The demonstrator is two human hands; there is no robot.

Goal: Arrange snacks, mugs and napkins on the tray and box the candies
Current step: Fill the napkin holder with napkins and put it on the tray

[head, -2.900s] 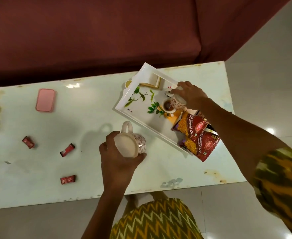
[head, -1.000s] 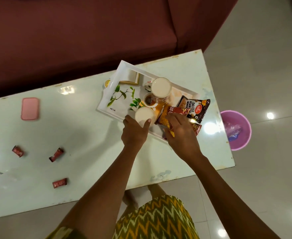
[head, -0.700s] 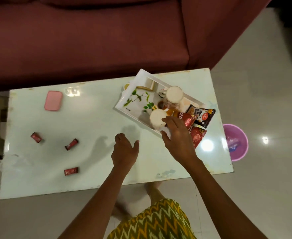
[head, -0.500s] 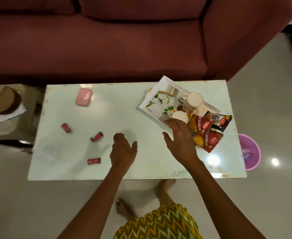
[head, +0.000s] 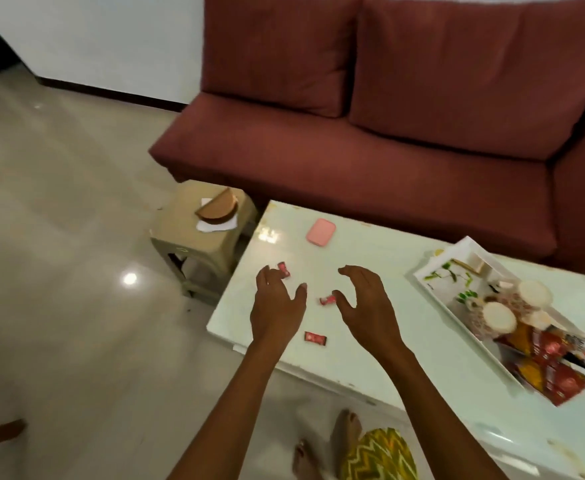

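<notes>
Three red-wrapped candies lie on the white table [head: 405,341]: one [head: 284,269] by my left fingertips, one [head: 328,300] between my hands, one [head: 315,338] nearer me. My left hand [head: 277,308] and my right hand [head: 365,303] hover over them, fingers spread, holding nothing. A pink candy box [head: 321,231] sits shut at the table's far side. The white leaf-print tray [head: 433,292] at right carries two mugs [head: 498,318] [head: 533,294] and red snack packets [head: 557,362] that overhang its near end.
A maroon sofa [head: 388,133] stands behind the table. Left of the table, a beige stool [head: 194,233] holds a brown holder with white napkins [head: 218,211]. Shiny tiled floor spreads to the left. My feet show below the table edge.
My left hand set its mug on the tray and let go. Both hands left the tray and moved left over the candies. The view swung left, showing the stool.
</notes>
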